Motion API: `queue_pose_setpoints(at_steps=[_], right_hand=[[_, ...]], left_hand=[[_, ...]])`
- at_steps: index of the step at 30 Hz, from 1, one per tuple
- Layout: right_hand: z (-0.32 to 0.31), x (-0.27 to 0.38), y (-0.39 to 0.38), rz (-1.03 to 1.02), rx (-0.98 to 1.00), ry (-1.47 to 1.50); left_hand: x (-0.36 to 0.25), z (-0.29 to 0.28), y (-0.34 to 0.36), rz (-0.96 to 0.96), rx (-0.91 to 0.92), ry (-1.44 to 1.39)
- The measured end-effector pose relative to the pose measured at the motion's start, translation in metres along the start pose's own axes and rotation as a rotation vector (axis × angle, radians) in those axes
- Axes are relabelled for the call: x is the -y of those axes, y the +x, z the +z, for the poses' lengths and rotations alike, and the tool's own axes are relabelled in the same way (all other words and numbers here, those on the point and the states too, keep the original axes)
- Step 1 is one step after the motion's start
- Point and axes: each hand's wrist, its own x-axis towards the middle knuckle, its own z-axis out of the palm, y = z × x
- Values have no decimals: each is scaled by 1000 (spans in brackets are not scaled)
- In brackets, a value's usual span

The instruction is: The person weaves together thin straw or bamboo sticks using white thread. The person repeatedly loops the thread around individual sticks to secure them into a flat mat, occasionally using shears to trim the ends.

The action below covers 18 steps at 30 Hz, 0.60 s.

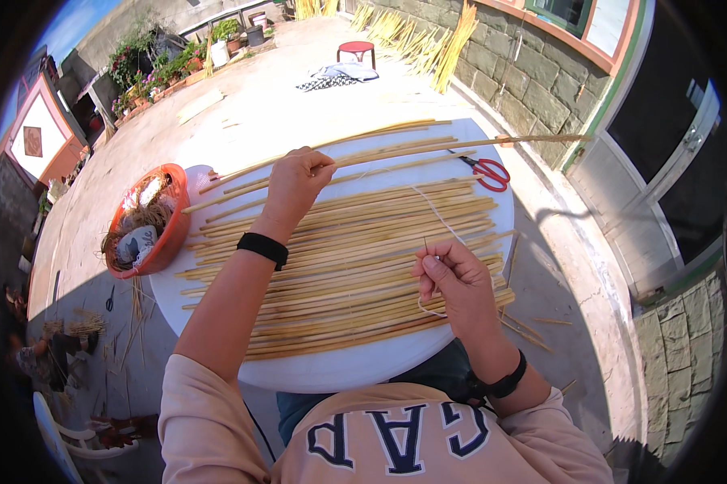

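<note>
Your left hand (292, 184) is over the far side of the table (299, 374), fingers pressed together at a long stalk (533, 139); can't tell how firm the pinch is. That stalk runs across the far side, its right end sticking out past the table edge.

Your right hand (458, 281) is above the right part of the stalk mat (355, 262), thumb and index pinching a thin needle-like piece (425, 241), point up. White thread (437, 211) trails over the mat beside that hand, with a loop just below it.

Mat's stalks lie side by side, roughly left to right, on the white table. A few loose ones sit beyond it. Red-handled scissors (492, 173) at the far right edge. Orange basin (174, 234), filled with fibre and cloth-like bundles, just beside the left edge.
</note>
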Motion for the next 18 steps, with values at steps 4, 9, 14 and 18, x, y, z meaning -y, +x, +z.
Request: queue_pose_setpoints(at_steps=[4,9,14,18], right_hand=[[12,4,7,23,41,68],[24,5,2,64,61,7],[26,0,-3,82,40,-34],[23,-1,-9,117,39,-106]], left_hand=[[-35,-4,-13,128,-24,0],[-67,-7,-32,190,-48,9],[-78,-5,-43,193,-78,-25],[-82,1,-55,183,-71,-17]])
